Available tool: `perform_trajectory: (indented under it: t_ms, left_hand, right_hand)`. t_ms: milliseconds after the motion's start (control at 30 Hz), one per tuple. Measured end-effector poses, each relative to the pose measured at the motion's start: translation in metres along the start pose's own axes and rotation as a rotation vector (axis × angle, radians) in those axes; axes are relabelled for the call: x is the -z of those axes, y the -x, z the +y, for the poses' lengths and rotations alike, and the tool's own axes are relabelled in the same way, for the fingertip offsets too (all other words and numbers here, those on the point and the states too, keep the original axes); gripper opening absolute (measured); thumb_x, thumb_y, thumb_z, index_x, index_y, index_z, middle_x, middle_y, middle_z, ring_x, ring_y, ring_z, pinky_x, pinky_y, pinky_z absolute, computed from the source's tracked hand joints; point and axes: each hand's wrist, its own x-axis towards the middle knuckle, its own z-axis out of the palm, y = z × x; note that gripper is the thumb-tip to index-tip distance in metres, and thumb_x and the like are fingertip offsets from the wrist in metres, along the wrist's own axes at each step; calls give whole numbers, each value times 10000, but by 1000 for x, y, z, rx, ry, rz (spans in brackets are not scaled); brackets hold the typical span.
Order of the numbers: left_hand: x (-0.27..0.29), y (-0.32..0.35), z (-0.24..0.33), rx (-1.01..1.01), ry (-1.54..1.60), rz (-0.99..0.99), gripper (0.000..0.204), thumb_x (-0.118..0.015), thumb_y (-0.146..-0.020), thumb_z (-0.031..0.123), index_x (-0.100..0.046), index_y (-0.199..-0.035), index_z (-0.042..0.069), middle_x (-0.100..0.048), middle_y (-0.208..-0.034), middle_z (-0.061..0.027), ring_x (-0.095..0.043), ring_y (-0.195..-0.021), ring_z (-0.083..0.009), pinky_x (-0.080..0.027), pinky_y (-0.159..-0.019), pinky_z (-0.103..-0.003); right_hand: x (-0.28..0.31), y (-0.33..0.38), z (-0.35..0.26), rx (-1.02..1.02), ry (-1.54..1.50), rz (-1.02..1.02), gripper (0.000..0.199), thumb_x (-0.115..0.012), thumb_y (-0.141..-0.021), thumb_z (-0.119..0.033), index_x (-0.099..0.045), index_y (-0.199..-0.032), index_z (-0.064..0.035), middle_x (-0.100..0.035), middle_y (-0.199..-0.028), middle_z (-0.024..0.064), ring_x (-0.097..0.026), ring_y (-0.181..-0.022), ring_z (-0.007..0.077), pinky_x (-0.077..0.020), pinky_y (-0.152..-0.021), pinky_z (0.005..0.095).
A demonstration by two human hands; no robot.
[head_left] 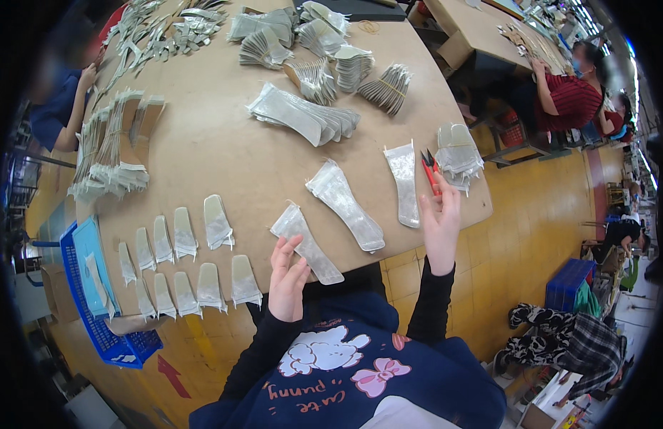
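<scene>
Left panel point(315, 256): grey-white, waisted, loose thread at the far end; lies slanted, far end leaning left, near end at the near edge of the desk point(203, 143); surface partly hidden. Middle panel point(345, 205): same type, slanted likewise, near end just inside the near edge. Right panel point(403, 186): same type, nearly upright to that edge, closest of the 3 to the near right corner. Snips point(427, 170): 1 pair, just right of the right panel; red handles partly hidden, 2 dark pointed blades apart, directed toward the far edge.
</scene>
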Motion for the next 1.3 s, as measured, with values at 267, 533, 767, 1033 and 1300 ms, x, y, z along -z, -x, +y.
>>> perform_trajectory:
  t_ms: [267, 533, 767, 1033, 1300]
  left_hand:
    - [-8, 2, 0, 18, 33, -18, 470, -561, -942, 145, -481, -1405, 148, -69, -1571, -10, -220, -1422, -169, -308, -1109, -380]
    - [-4, -2, -6, 24, 77, 19, 508, -563, -942, 131, -443, -1435, 144, -31, -1575, -16, -195, -1442, -211, -319, -1114, -382]
    - [-8, -9, -21, -100, -101, 5, 578, -612, -931, 173, -447, -1484, 162, 47, -1598, -106, -134, -1466, -276, -237, -1158, -452]
    - [-12, -18, -58, -251, -504, 148, 661, -728, -855, 285, -506, -1439, 71, 30, -1610, -150, -153, -1405, -393, -175, -1167, -470]
    - [-8, -22, -53, -222, -261, 178, 646, -697, -857, 148, -467, -1436, -23, -45, -1581, -84, -160, -1425, -267, -210, -1175, -385]
  right_hand:
    - [-38, 26, -22, 141, -163, -421, 420, -669, -897, -140, -584, -1292, -24, -578, -1171, 159, -611, -930, 280, -491, -830, 367]
    - [-61, 30, -14, 190, 5, -457, 539, -704, -841, -141, -535, -1337, -16, -576, -1158, 177, -566, -1072, 349, -455, -937, 405]
    - [-65, 31, -11, 252, 82, -451, 543, -704, -835, -116, -535, -1342, -16, -561, -1118, 166, -559, -1040, 322, -462, -915, 390]
    - [-31, 7, 11, 106, -7, -205, 478, -675, -865, -81, -560, -1327, -28, -523, -1205, 148, -546, -1070, 277, -462, -919, 346]
    - [-25, -14, 12, 99, 146, -116, 492, -692, -865, -106, -549, -1330, -31, -475, -1304, 204, -484, -1225, 355, -393, -1040, 408]
